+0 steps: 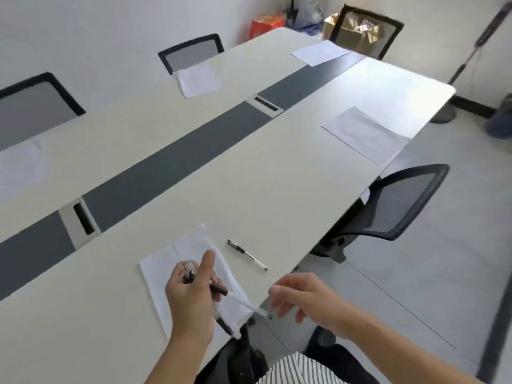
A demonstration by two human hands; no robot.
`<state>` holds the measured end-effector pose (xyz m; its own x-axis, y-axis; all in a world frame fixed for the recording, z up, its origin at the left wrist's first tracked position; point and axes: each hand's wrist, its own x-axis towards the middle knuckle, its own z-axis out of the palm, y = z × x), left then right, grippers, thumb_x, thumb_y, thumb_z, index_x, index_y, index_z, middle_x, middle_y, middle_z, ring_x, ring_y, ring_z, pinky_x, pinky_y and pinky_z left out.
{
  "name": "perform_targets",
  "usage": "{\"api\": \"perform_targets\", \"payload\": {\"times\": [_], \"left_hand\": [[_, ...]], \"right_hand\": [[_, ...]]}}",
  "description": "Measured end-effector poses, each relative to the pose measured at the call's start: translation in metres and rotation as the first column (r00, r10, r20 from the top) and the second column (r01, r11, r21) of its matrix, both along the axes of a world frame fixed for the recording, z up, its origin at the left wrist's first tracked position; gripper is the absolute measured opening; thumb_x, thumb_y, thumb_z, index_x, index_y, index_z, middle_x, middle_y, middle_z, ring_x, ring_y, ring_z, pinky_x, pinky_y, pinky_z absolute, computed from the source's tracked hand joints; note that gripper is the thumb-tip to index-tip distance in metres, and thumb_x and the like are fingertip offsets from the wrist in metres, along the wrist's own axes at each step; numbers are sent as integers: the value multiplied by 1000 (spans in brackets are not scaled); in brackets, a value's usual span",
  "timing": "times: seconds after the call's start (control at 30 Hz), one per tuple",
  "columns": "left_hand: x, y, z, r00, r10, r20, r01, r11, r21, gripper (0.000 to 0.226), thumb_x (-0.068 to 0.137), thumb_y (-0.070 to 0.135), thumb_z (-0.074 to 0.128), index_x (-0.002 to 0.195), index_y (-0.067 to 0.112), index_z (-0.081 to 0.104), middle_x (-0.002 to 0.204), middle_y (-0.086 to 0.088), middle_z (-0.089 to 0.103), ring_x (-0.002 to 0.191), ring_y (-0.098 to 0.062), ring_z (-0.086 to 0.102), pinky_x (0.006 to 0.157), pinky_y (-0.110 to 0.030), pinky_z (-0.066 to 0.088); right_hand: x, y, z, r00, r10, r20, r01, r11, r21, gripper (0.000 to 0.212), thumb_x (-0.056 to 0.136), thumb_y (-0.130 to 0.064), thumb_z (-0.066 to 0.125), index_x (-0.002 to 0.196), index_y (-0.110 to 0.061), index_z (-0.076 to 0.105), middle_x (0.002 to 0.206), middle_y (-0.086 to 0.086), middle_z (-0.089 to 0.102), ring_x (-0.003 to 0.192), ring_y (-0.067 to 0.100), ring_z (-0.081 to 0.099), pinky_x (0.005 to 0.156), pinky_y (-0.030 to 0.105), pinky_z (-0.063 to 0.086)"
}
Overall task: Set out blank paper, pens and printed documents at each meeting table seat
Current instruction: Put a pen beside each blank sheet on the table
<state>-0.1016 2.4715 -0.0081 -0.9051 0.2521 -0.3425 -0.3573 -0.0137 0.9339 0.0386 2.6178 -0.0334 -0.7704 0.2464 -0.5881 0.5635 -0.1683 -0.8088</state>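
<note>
No writing is legible: the print on the red box (266,24) and the cardboard box (357,31) past the far end of the table (249,176) is too blurred to read.

Left hand (191,297): grip clamped on a bundle of pens (221,291), held over a paper sheet (163,270) on the near side of the dark centre strip (171,164).

Right hand (302,296): grip apart, fingers spread and holding nothing, just beside the bundle's tips.

A single pen (247,254) lies on the table just beside that sheet. A second sheet (363,134) lies farther along the same side. A mesh chair (396,203) stands between them at the table edge. Across the strip, a third sheet (198,80) lies before a chair back (191,51).
</note>
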Motion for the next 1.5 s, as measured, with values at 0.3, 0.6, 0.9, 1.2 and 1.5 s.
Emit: {"api": "perform_targets", "payload": {"times": [0.3, 0.6, 0.9, 1.2, 1.5], "left_hand": [[67, 129, -1, 918, -368, -150, 361, 930, -71, 43, 75, 31, 73, 66, 12, 36, 57, -13, 41, 38, -18, 42, 41, -28, 37], [196, 296, -13, 699, -714, 44, 714, 691, -112, 47, 72, 41, 72, 61, 13, 36, 42, -2, 34, 35, -19, 34, 38, -23, 28], [203, 398, -23, 747, -596, 294, 632, 775, -33, 20, 93, 13, 54, 76, 9, 43, 48, -5, 39, 35, -17, 37, 34, -21, 29], [155, 517, -35, 822, -482, 302, 509, 861, -10, 22, 99, 22, 48, 90, 2, 52, 47, -10, 50, 40, -23, 52, 39, -26, 44], [130, 607, -11, 903, -414, 113, 427, 893, -139, 31, 99, 28, 46, 85, 1, 50, 52, -20, 56, 45, -29, 57, 51, -35, 45]], "right_hand": [[98, 67, 11, 973, -224, -62, 216, 970, -113, 28, 87, -39, 66, 98, -13, 69, 69, -1, 59, 61, 14, 56, 53, 24, 41], [249, 217, 3, 930, -360, -67, 362, 932, 5, 21, 97, -26, 56, 90, -11, 69, 56, -7, 44, 51, 9, 42, 52, 22, 36], [319, 357, -10, 783, -618, 71, 613, 786, 79, 30, 100, -22, 48, 93, 1, 67, 49, -6, 36, 46, 12, 33, 46, 23, 30], [256, 498, -17, 737, -671, 85, 667, 742, 74, 29, 100, -19, 45, 91, 0, 65, 51, -4, 28, 44, 13, 33, 47, 25, 32], [217, 627, -21, 737, -661, 140, 662, 748, 49, 24, 94, -18, 57, 89, 1, 73, 70, 6, 50, 62, 18, 48, 52, 28, 37]]}}
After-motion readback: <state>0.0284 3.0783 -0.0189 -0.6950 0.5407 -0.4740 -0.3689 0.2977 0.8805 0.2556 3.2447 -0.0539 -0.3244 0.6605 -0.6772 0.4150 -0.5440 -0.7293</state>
